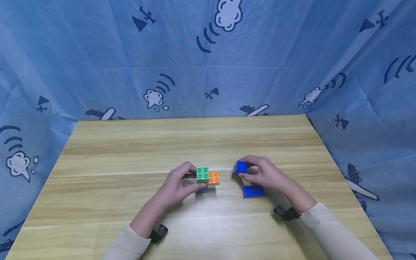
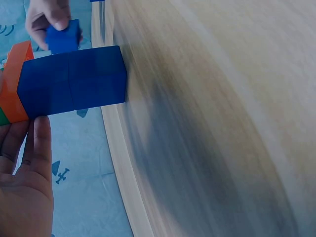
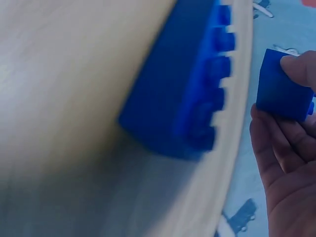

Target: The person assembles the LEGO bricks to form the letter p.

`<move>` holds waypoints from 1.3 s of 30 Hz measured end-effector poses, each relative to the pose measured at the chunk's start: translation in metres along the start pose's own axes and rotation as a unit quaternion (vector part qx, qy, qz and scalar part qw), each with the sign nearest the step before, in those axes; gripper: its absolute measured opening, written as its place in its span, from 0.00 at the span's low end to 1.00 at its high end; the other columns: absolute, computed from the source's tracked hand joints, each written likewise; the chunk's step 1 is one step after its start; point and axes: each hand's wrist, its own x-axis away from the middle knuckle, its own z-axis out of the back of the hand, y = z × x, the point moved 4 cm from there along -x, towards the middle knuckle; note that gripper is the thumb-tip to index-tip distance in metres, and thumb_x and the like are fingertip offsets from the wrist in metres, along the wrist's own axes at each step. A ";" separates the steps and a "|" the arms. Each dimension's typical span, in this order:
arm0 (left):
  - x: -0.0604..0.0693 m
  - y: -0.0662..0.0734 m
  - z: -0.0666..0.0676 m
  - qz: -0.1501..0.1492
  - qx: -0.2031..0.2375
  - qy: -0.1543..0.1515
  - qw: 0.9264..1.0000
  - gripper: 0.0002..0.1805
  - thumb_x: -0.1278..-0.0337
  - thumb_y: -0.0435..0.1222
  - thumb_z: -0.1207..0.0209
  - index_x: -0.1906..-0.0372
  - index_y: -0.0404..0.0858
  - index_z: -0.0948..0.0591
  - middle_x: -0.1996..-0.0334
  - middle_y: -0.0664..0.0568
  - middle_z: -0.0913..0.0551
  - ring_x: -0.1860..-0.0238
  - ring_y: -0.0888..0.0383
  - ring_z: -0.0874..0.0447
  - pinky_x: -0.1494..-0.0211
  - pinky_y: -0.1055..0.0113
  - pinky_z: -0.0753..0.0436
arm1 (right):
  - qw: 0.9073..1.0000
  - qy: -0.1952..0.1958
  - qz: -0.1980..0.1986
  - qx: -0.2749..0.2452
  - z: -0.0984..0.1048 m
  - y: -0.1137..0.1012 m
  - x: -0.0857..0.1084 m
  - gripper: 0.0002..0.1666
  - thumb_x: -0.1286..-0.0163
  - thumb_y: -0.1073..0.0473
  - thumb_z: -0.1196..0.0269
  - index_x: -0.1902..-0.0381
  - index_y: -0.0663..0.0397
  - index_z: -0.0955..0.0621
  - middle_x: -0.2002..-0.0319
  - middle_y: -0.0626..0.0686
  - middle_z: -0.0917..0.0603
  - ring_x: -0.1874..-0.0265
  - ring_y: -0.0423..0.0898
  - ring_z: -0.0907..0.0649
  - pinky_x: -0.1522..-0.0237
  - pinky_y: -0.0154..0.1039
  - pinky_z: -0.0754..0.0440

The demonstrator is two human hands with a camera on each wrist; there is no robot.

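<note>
1. A pale wood-grain counter (image 1: 130,151) carries the work, with blue fabric curtains (image 1: 104,47) printed with planes and clouds at its back and sides.
2. A blue rectangular plastic block (image 1: 254,191) with studs lies on the counter, just on the near side of the block in the right hand, close beneath that hand.
3. The left hand (image 1: 175,185) has a stack near the middle of the counter: a green square four-studded plastic block (image 1: 202,173) on top, an orange plastic block (image 1: 214,178) beneath it and jutting out to the right, and two blue plastic blocks (image 2: 72,81) under the orange. From above, the green block and thumb hide much of the lower part; whether the stack's foot touches the counter, I cannot tell.
4. The right hand (image 1: 264,174) holds a small blue cube-like plastic block (image 1: 240,168) above the counter, right of the stack and apart from it.
5. The left forearm reaches forward and inward; its fingers grip the stack from the left, thumb on the near side.
6. The right forearm slants in from the lower right; its fingers pinch the small block between thumb and fingertips.
7. Light sleeves (image 1: 334,231) cover both forearms, and each wrist wears a black device (image 1: 159,234).
</note>
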 end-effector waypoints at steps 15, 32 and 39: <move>0.000 0.000 0.000 0.000 0.003 0.000 1.000 0.16 0.43 0.32 0.25 0.56 0.40 0.21 0.55 0.51 0.14 0.48 0.54 0.10 0.39 0.64 0.11 | 0.997 -0.017 0.072 -0.021 0.016 -0.052 -0.005 0.21 0.37 0.60 0.25 0.46 0.48 0.16 0.56 0.41 0.12 0.56 0.38 0.16 0.49 0.50 0.10; 0.000 -0.002 -0.001 0.005 0.002 -0.005 1.000 0.17 0.42 0.33 0.26 0.54 0.40 0.22 0.53 0.50 0.14 0.47 0.52 0.10 0.39 0.59 0.10 | 0.986 -0.070 0.131 -0.071 0.009 -0.083 -0.018 0.19 0.35 0.61 0.26 0.46 0.48 0.15 0.51 0.43 0.12 0.54 0.36 0.15 0.47 0.48 0.09; 0.001 -0.002 -0.001 0.001 -0.001 0.000 1.000 0.16 0.42 0.32 0.26 0.55 0.39 0.22 0.54 0.49 0.15 0.48 0.51 0.10 0.40 0.57 0.10 | 0.986 -0.078 0.130 -0.071 0.005 -0.087 -0.020 0.20 0.36 0.63 0.26 0.46 0.50 0.15 0.51 0.45 0.12 0.54 0.38 0.15 0.47 0.50 0.09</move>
